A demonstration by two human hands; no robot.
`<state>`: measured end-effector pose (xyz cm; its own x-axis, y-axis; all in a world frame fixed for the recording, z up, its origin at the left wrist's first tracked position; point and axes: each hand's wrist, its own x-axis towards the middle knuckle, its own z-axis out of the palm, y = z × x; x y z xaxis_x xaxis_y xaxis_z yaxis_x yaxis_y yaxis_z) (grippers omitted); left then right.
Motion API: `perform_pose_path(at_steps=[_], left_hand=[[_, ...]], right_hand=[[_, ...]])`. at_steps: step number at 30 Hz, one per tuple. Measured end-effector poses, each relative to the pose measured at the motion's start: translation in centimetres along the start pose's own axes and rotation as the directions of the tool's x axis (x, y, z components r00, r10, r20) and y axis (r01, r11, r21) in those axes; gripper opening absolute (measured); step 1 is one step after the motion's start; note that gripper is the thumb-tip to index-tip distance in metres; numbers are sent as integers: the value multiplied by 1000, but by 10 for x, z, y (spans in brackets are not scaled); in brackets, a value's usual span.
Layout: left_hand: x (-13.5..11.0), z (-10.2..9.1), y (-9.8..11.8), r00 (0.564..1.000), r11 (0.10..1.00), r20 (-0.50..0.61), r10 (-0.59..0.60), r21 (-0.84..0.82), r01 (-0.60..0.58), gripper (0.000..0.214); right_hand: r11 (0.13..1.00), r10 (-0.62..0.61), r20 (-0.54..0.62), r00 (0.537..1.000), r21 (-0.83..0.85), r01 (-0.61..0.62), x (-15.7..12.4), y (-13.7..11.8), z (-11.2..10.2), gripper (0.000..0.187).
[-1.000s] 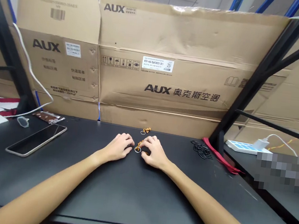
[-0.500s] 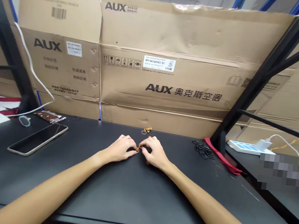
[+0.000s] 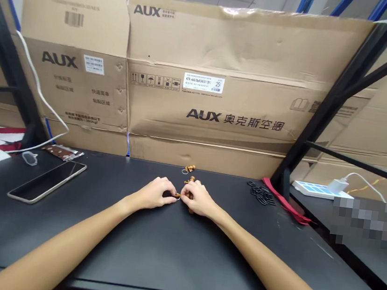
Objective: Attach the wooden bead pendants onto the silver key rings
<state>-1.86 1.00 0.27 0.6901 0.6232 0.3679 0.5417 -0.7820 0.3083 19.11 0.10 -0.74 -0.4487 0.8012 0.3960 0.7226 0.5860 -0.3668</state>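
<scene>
Both my hands rest on the black table near its back edge, fingertips meeting. My left hand pinches a small metal ring with a brown charm from the left. My right hand is curled and pinches the same piece from the right, with more brown bits showing above its fingers. A second small brown charm with a ring lies loose just behind my hands.
A phone lies face up at the left, with a clear packet and white cable behind it. Several black rings and a red strap lie at the right. Cardboard boxes wall the back.
My hands have drawn closer together; the fingertips now meet on the ring piece, which earlier lay on the table between them.
</scene>
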Motion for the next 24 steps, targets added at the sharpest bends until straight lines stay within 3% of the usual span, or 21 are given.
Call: perform_pose_path(at_steps=[8, 17, 24], left_hand=[[0, 1, 4, 998, 1000, -55, -3, -21, 2, 16], [0, 3, 8, 998, 1000, -64, -4, -30, 2, 14], [0, 3, 10, 998, 998, -62, -5, -56, 2, 18]], right_hand=[[979, -54, -45, 998, 196, 62, 0, 3, 9, 11], [945, 27, -57, 998, 326, -7, -1, -5, 6, 11], [920, 15, -61, 998, 391, 10, -1, -6, 5, 13]])
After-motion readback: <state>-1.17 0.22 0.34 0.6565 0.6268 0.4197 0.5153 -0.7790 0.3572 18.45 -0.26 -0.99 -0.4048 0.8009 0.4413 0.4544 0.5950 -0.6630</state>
